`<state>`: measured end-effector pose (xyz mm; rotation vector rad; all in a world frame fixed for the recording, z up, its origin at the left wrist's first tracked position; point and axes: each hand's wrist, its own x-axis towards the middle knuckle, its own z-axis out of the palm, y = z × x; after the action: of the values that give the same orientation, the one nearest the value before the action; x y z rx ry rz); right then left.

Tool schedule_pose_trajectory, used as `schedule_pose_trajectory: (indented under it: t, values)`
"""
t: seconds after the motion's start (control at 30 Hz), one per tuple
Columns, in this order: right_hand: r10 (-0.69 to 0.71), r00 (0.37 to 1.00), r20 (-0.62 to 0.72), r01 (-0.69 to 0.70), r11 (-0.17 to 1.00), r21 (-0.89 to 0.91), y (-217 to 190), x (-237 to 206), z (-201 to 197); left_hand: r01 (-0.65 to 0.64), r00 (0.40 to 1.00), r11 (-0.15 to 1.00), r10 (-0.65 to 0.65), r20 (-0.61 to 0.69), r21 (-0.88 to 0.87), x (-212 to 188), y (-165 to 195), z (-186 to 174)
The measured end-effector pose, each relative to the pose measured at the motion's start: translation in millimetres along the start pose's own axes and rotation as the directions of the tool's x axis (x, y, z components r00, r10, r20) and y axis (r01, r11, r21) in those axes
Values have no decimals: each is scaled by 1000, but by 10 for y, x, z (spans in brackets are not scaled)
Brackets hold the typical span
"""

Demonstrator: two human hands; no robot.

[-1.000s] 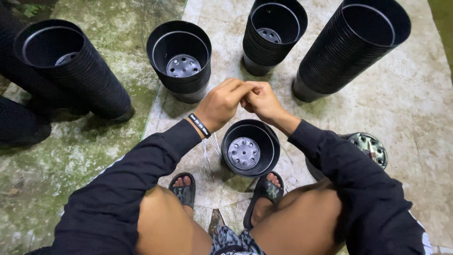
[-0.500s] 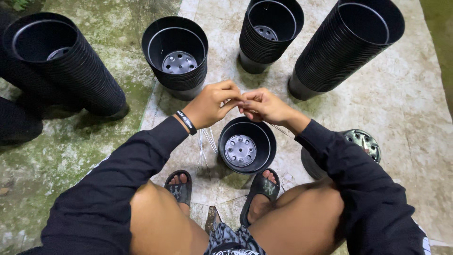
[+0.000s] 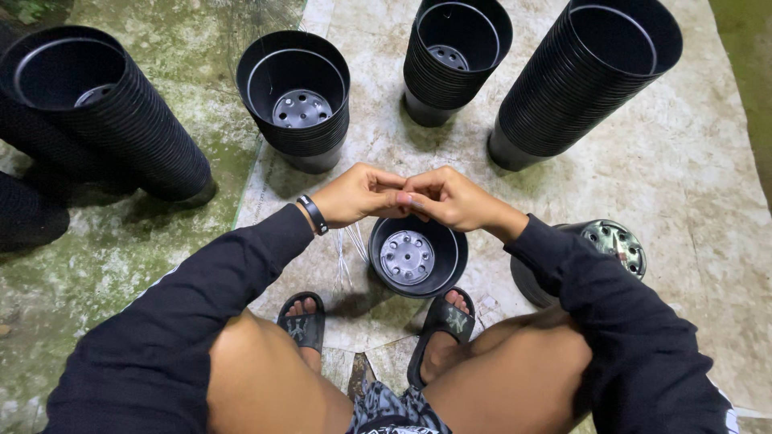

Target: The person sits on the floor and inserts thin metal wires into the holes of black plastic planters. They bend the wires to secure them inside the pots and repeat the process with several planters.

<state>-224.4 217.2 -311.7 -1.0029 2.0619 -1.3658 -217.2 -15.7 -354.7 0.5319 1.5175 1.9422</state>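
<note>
My left hand [image 3: 358,195] and my right hand [image 3: 452,198] meet fingertip to fingertip just above a single black plastic pot [image 3: 414,257] that stands between my sandalled feet. Both pinch something very fine, which looks like a thin pale strand; it barely shows between the fingers. A dark band sits on my left wrist. Several more thin pale strands [image 3: 347,251] lie on the ground just left of the pot, under my left wrist.
Tall stacks of black pots ring me: one leaning at the far left [image 3: 104,112], a short one [image 3: 297,96], one at the back [image 3: 454,56], and a long one at the right [image 3: 579,72]. Another pot stack [image 3: 615,241] lies by my right elbow.
My fingertips drew slightly apart half a second ago and have closed together again. The view has shifted a little, so the hands sit lower, closer over the pot.
</note>
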Motion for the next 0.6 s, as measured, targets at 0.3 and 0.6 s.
schedule_pose_trajectory:
  t: [0.3,0.6]
  values:
    - [-19,998,-62,19,1000,-6,-91,16,38,-49,999,997,49,9,53,-19,58,-2]
    - [-255,951,-172,117,816,-566,-203,50,65,76,962,991,-102,-253,-109,93,-53,-58]
